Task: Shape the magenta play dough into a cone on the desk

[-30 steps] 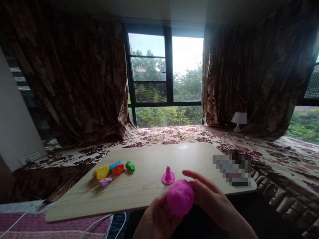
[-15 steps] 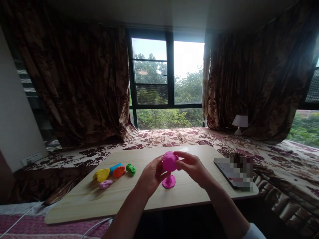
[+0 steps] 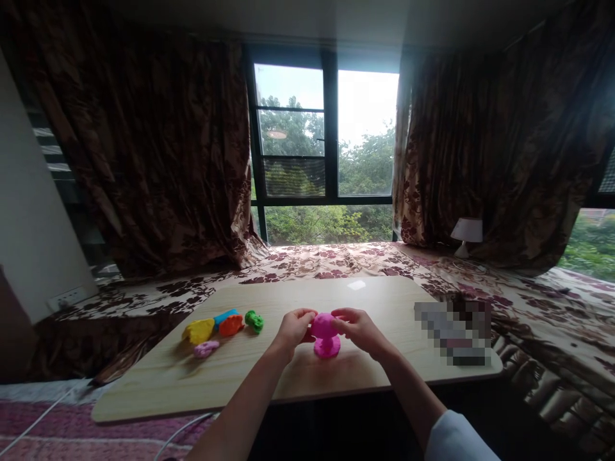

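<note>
A bright pink modelling clay figure (image 3: 325, 328) stands upright on the table before me. It has a rounded cap on top, a short stem and a flat round base (image 3: 327, 349) that rests on the wood. My left hand (image 3: 294, 331) grips the left side of the cap with bent fingers. On the cap's right side, the thumb and fingers of my right hand (image 3: 359, 328) press against it. The cap hides most of the stem. Whether cap and stem are joined, I cannot tell.
To the left lie lumps of clay: yellow (image 3: 199, 331), blue (image 3: 225, 317), orange (image 3: 231, 325), green (image 3: 254, 321) and pale pink (image 3: 206, 349). A blurred-out flat object (image 3: 451, 334) lies at the right of the wooden table (image 3: 269, 390). A small lamp (image 3: 467, 230) stands behind.
Both hands have come down with the pink cap, which now sits closer to the base and shows less of the stem. The view has shifted slightly.
</note>
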A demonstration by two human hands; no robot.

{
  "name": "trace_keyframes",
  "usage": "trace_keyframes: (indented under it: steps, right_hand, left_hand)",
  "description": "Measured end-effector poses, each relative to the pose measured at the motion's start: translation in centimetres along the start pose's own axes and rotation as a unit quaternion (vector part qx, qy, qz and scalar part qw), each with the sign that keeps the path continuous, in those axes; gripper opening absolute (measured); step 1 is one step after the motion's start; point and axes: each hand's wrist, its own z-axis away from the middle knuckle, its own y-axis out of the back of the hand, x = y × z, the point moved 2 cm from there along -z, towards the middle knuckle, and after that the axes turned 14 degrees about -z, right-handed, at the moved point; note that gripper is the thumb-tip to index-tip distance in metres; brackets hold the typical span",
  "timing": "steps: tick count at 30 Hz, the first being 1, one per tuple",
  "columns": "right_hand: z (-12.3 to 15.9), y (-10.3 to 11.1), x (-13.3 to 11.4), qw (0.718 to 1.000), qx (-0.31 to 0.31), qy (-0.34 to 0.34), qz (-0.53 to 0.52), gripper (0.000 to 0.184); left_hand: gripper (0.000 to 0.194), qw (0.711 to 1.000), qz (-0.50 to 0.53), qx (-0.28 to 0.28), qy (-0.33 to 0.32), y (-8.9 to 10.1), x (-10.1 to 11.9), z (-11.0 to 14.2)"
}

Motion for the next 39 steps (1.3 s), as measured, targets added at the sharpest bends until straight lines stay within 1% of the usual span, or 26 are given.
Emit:
trace_keyframes:
  steps: [3,6,9,12,17,19,22,26,28,32,34,36,39]
  right_hand:
    - [0.3,0.2,0.4,1.000,0.000,0.000,0.014,0.037]
    - [0.5,0.7,0.5,1.000,0.003,0.007,0.027,0.035]
    - [0.6,1.1,0.5,0.999,0.013,0.012,0.034,0.035]
    - [0.6,1.3,0.6,0.999,0.021,0.016,0.035,0.035]
    - [0.6,1.2,0.8,0.999,0.024,0.023,0.031,0.034]
    - [0.5,1.1,0.8,0.999,0.023,0.026,0.027,0.034]
    - [0.5,0.9,0.7,0.999,0.022,0.035,0.022,0.034]
    - [0.5,0.7,0.4,0.998,0.025,0.049,0.023,0.034]
    - [0.5,0.7,0.4,0.998,0.026,0.053,0.032,0.033]
    - [0.6,1.0,0.7,0.995,0.039,0.054,0.069,0.034]
    - [0.8,1.3,1.0,0.991,0.061,0.055,0.102,0.034]
    - [1.1,1.4,1.4,0.984,0.089,0.056,0.144,0.031]
    - [1.5,0.7,2.3,0.969,0.120,0.052,0.209,0.022]
  left_hand:
    - [0.031,1.000,-0.028,0.002,-0.003,-0.1,-0.2,0.1]
    - [0.031,0.998,-0.061,0.024,-0.014,0.3,-0.3,0.4]
    - [0.032,0.994,-0.088,0.049,-0.036,1.0,0.1,0.8]
    - [0.031,0.992,-0.101,0.042,-0.069,1.4,0.8,1.4]
    - [0.027,0.987,-0.105,-0.010,-0.123,0.7,1.9,2.3]
    - [0.026,0.985,-0.100,-0.021,-0.138,0.3,2.1,2.3]
    - [0.025,0.983,-0.090,-0.011,-0.158,-0.1,2.4,2.3]
    - [0.024,0.980,-0.081,0.024,-0.180,-0.1,3.0,2.4]
    - [0.023,0.979,-0.083,0.029,-0.181,-0.2,3.0,2.3]
    - [0.024,0.982,-0.100,0.010,-0.160,-0.3,2.5,1.7]
    - [0.026,0.983,-0.107,0.009,-0.152,-0.2,2.1,1.3]
    - [0.027,0.982,-0.112,0.019,-0.148,0.0,1.8,1.0]
    - [0.028,0.982,-0.120,0.040,-0.142,0.2,1.5,0.7]
